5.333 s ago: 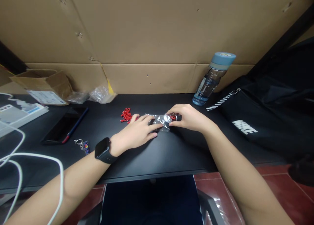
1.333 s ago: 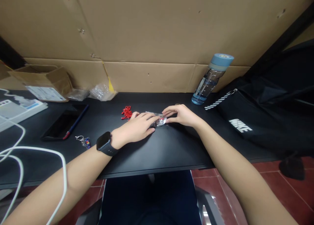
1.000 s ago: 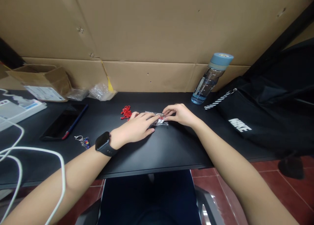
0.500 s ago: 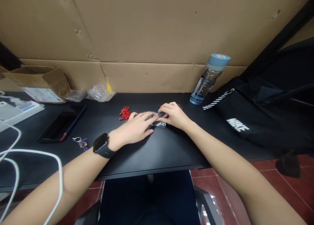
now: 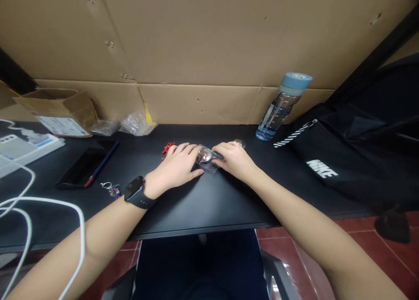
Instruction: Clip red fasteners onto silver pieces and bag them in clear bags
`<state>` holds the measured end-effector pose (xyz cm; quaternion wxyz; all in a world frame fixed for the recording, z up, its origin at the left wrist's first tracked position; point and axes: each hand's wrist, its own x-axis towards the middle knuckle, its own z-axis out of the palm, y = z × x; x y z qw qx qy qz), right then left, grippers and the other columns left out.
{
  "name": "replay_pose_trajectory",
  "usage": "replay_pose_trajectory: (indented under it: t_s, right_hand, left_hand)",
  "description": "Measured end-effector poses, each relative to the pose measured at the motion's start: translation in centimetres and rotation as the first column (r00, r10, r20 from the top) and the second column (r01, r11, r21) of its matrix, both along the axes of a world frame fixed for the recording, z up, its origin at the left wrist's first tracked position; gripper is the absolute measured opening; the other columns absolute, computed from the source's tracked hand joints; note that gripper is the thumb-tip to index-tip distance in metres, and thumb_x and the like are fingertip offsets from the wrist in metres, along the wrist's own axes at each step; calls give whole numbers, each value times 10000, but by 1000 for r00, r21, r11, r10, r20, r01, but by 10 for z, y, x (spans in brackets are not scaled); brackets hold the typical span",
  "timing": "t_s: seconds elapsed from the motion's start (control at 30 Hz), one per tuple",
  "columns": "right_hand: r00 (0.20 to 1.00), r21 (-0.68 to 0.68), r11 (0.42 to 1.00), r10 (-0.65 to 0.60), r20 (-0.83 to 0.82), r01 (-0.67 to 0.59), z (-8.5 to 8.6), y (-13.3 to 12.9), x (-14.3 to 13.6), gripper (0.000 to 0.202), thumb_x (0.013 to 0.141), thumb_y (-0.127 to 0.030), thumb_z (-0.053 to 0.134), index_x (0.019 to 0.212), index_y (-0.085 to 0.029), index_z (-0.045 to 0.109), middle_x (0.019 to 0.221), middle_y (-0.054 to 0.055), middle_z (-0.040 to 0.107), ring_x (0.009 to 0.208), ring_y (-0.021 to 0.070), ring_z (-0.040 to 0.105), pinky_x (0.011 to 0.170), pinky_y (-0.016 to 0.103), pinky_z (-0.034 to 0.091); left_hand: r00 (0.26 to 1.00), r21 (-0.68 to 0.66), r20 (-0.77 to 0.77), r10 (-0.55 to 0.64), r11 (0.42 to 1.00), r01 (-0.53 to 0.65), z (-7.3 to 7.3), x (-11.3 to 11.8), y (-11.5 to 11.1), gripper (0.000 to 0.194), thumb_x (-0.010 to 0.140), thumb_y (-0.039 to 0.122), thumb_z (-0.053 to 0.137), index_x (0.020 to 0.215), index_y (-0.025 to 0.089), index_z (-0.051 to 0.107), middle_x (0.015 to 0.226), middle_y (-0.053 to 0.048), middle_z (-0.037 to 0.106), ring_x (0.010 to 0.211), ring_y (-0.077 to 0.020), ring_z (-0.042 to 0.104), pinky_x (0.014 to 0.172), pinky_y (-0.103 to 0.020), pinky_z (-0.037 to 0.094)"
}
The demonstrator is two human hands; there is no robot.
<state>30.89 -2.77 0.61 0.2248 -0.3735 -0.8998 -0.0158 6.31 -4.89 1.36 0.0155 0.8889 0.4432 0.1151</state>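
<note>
Since the frame half a second ago, our left hand (image 5: 176,167) has drawn back towards the left edge of the worktop (image 5: 212,212), baring a round silver piece (image 5: 205,155) with red on it; our right hand (image 5: 235,160) is in much the same place. We have the left grip unclosed, fingers laid out to the left side of the clear wrapper (image 5: 212,166), thumb apart; the right grip pinches a dark narrow piece (image 5: 218,156) just beside the silver one, near the middle of the worktop. As far as we can judge, the silver piece is uncovered and the dark one is in our fingers; whether either is inside the wrapper we cannot tell, nor how much is left. We count one silver piece, one dark piece, one wrapper, one shiny round object (image 5: 240,143) beyond the right hand, and one bunch of red cords (image 5: 168,148) partly behind the left; the cords themselves we cannot count.
</note>
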Motion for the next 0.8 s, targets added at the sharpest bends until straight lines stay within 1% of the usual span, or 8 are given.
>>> replay_pose_trajectory:
  t_s: [0.07,0.17,0.23,0.33,0.43,0.57,0.7,0.8]
  right_hand:
    - [999,6,999,-35,12,35,-1,-3,-4,182,942,-254,731,1107,-201,675,1060,104,756,989,266,704,943,395,465]
    - [997,29,996,-80,19,79,-4,-1,-9,133,951,-225,718,1073,-195,675,1044,98,765,982,258,706,960,386,457]
    - [995,31,995,-98,14,98,-6,0,-11,119,952,-207,714,1064,-190,674,1042,95,769,982,253,707,964,379,453]
    - [994,13,994,-109,-5,109,-5,1,-11,139,945,-225,732,1066,-191,674,1045,97,772,984,253,709,965,378,453]
    - [994,-3,995,-104,-15,104,-4,1,-11,143,941,-220,738,1067,-189,677,1047,98,774,989,253,712,968,379,455]
    - [994,4,994,-108,-25,108,-4,2,-10,166,944,-217,733,1097,-187,676,1046,91,778,985,251,713,972,373,453]
    - [993,24,993,-112,-21,113,-6,1,-10,172,957,-248,720,1110,-182,678,1058,88,781,986,249,709,968,368,440]
    - [992,47,991,-127,-5,127,-7,-1,-15,162,990,-294,674,1116,-193,682,1095,88,778,1002,247,702,956,376,420]
  left_hand:
    - [999,-5,-13,-53,999,53,0,1,1,605,970,451,640,1511,227,485,1570,-143,507,1445,-391,427,1138,-566,366]
    - [985,8,8,-174,985,174,7,5,-2,433,1026,393,561,1434,247,580,1469,-114,585,1338,-321,533,1079,-480,432]
    - [978,20,8,-208,978,208,13,7,-7,358,1048,370,524,1366,264,651,1324,-103,646,1191,-279,605,1011,-435,468]
    - [972,11,-46,-231,973,231,18,8,-16,295,1035,376,561,1263,314,737,1210,-91,652,1089,-273,605,954,-424,482]
    - [970,8,-103,-219,975,221,15,7,-25,311,1003,375,616,1290,345,734,1244,-106,618,1126,-308,563,930,-439,482]
    - [977,35,-146,-157,986,164,10,12,-34,468,971,389,654,1428,288,645,1288,-157,583,1174,-355,518,964,-497,461]
    - [973,37,-171,-153,986,162,6,19,-41,429,982,361,633,1399,265,665,1273,-175,581,1191,-373,508,966,-511,452]
    - [978,46,-161,-134,989,143,3,21,-42,399,968,343,658,1360,273,693,1281,-177,576,1231,-385,494,991,-528,443]
